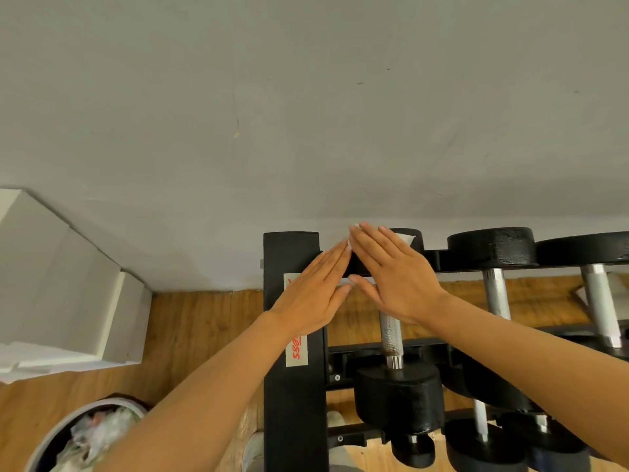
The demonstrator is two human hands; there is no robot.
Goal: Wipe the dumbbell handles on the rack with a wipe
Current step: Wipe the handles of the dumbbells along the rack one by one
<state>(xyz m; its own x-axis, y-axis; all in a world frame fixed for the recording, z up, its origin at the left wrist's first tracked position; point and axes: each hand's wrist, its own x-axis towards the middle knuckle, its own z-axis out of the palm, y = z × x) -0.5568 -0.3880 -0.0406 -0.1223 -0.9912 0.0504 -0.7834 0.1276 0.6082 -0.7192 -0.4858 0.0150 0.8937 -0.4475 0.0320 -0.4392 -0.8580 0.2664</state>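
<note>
Taking the black rack (294, 386) as the landmark and reading leftward of it first, a white box (61, 284) sits on the wooden floor (190, 335) well to its left, with a round bin (44, 444) of crumpled waste below that. Over the rack's left upright the left hand (308, 298) lies flat with straight fingers, and just beside it the right hand (391, 277) is equally flat, the two fingertips meeting above the nearest dumbbell. A white wipe (406, 238) peeks out beneath the right hand's fingers at the far end of that dumbbell; whether it is pressed down or merely covered cannot be told. The nearest dumbbell handle (390, 335) lies bare just right of the upright, and further right two more handles (496, 291) wait untouched by either hand. Judging from this, wiping looks barely under way, with most handles left.
</note>
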